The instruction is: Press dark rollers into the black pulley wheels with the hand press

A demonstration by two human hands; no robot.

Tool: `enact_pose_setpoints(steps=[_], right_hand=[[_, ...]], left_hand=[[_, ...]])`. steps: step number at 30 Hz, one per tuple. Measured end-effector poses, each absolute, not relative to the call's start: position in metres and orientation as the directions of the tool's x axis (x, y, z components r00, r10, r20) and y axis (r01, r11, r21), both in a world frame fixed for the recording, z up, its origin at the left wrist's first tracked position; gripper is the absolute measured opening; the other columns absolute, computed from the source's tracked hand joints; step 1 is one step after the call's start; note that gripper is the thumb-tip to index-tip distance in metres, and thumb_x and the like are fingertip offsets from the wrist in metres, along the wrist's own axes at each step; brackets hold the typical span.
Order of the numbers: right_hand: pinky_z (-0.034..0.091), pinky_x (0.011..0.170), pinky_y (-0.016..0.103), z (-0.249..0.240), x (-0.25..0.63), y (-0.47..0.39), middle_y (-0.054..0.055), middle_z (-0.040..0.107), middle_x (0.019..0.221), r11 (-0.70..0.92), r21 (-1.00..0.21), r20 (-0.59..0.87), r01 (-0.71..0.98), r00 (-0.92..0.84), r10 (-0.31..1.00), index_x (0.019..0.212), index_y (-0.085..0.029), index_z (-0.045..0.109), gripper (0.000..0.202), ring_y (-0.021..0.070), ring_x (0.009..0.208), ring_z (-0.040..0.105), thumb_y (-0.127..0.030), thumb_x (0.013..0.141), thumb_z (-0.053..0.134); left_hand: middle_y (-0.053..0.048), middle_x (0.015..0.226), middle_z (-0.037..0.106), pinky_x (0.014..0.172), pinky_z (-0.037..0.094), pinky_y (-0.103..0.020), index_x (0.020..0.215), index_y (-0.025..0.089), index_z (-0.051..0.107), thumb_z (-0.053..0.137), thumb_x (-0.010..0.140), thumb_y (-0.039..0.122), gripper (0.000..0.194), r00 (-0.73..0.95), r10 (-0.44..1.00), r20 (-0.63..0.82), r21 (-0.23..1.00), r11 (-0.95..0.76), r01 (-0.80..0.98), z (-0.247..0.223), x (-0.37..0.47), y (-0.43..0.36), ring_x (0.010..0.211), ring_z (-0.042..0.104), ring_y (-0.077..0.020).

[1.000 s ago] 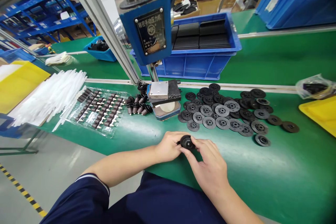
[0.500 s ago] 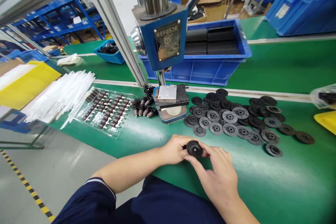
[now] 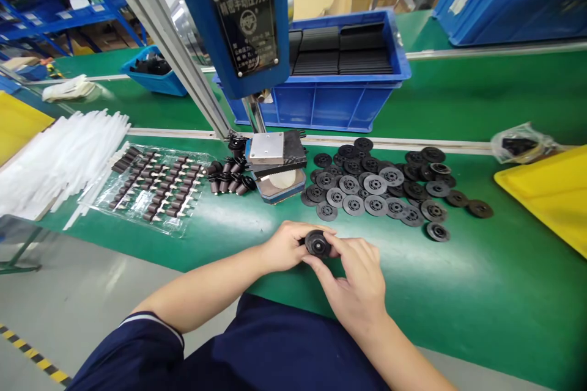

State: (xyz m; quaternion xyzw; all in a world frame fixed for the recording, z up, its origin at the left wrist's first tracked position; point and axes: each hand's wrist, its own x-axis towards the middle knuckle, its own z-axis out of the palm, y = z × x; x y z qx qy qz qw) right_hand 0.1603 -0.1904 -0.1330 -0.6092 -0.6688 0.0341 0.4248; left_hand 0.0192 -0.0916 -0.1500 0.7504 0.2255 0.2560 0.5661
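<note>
Between my two hands, low over the green bench, is a round black plastic part [image 3: 317, 244] with stepped rings and a small light centre. My left hand [image 3: 284, 247] is closed around its left side and back. The fingertips and thumb of my right hand [image 3: 351, 272] pinch its rim from the right. Its rear portion is hidden by my fingers. Beyond my hands lie many loose black slotted discs [image 3: 353, 204]. Dark rotor-like parts with black tops [image 3: 232, 176] lie in a cluster left of the press base [image 3: 279, 188].
The blue hand press [image 3: 250, 24] rises ahead, a metal block [image 3: 267, 148] on its base. A clear tray [image 3: 160, 186] of brown cylinders with white shafts and a pile of white tubes [image 3: 68, 156] lie left. Behind stands a blue crate [image 3: 321, 104]; a yellow bin [image 3: 545, 189] is at right.
The view has shifted right and closer, so the bench things appear further left. Both hands keep the same hold on the black part, with barely any change of finger position.
</note>
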Motion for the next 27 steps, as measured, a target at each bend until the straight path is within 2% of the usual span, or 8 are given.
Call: enact_pose_setpoints(steps=[3,7,11,14,17,21,24,27], right_hand=[[0.039,0.076,0.035,-0.132,0.159,-0.19,0.003,0.06,0.084,0.255,-0.567,0.531,0.783,0.11,0.84,0.114,-0.018,0.056,0.035,0.0166,0.079,0.054,-0.033,0.085,0.07],[0.041,0.077,0.035,-0.134,0.166,-0.189,0.003,0.06,0.084,0.236,-0.618,0.501,0.75,0.144,0.853,0.115,-0.019,0.058,0.035,0.0168,0.08,0.055,-0.034,0.085,0.069],[0.047,0.078,0.033,-0.151,0.186,-0.187,0.004,0.061,0.089,0.137,-0.805,0.345,0.578,0.268,0.899,0.117,-0.018,0.059,0.031,0.0162,0.083,0.057,-0.037,0.093,0.055],[0.049,0.073,0.03,-0.167,0.201,-0.184,0.005,0.064,0.089,-0.013,-0.891,0.193,0.453,0.406,0.893,0.117,-0.017,0.061,0.036,0.0149,0.079,0.059,-0.042,0.098,0.042],[0.05,0.069,0.029,-0.175,0.208,-0.182,0.005,0.065,0.086,-0.065,-0.912,0.144,0.406,0.462,0.875,0.112,-0.015,0.064,0.044,0.0145,0.073,0.059,-0.047,0.098,0.038],[0.052,0.07,0.03,-0.177,0.211,-0.182,0.006,0.067,0.087,-0.064,-0.862,0.18,0.502,0.423,0.888,0.109,-0.017,0.066,0.046,0.0169,0.076,0.063,-0.052,0.096,0.04],[0.052,0.066,0.03,-0.183,0.215,-0.179,0.005,0.069,0.088,-0.077,-0.833,0.188,0.548,0.411,0.892,0.106,-0.02,0.068,0.047,0.019,0.075,0.066,-0.057,0.093,0.042],[0.054,0.069,0.033,-0.187,0.22,-0.175,0.006,0.071,0.095,-0.104,-0.809,0.179,0.579,0.411,0.894,0.103,-0.023,0.069,0.051,0.0231,0.083,0.068,-0.064,0.087,0.045]], left_hand=[[-0.012,0.117,0.07,0.098,0.049,-0.035,0.093,0.016,0.073,0.065,0.085,0.03,0.018,0.767,0.63,0.12,0.97,-0.24,0.045,-0.148,0.02,-0.092,0.11,0.065,-0.0234],[-0.01,0.099,0.072,0.087,0.051,-0.033,0.097,0.014,0.068,0.068,0.083,0.029,0.02,0.758,0.648,0.07,0.987,-0.154,0.04,-0.151,0.021,-0.096,0.093,0.067,-0.0207],[0.001,0.077,0.064,0.065,0.046,-0.022,0.101,0.017,0.052,0.08,0.072,0.032,0.043,0.677,0.734,-0.054,0.997,0.071,0.003,-0.159,0.023,-0.099,0.068,0.059,-0.0109],[0.007,0.066,0.054,0.059,0.039,-0.019,0.092,0.017,0.047,0.083,0.067,0.034,0.047,0.616,0.777,-0.128,0.987,0.159,0.005,-0.16,0.025,-0.099,0.059,0.05,-0.0067],[0.003,0.073,0.059,0.064,0.042,-0.022,0.091,0.016,0.051,0.083,0.067,0.036,0.045,0.56,0.811,-0.169,0.975,0.219,-0.023,-0.148,0.024,-0.1,0.065,0.054,-0.0085],[-0.002,0.076,0.064,0.066,0.045,-0.025,0.092,0.012,0.061,0.084,0.064,0.034,0.042,0.504,0.844,-0.181,0.957,0.269,-0.107,-0.112,0.014,-0.099,0.066,0.057,-0.0109],[-0.002,0.071,0.061,0.064,0.045,-0.025,0.089,0.012,0.068,0.087,0.06,0.029,0.039,0.436,0.898,-0.057,0.987,0.115,-0.108,-0.069,-0.004,-0.091,0.065,0.055,-0.0111],[-0.004,0.079,0.063,0.075,0.048,-0.028,0.09,0.015,0.073,0.085,0.064,0.026,0.031,0.312,0.911,0.268,0.959,-0.283,0.001,-0.019,-0.025,-0.076,0.077,0.058,-0.015]])
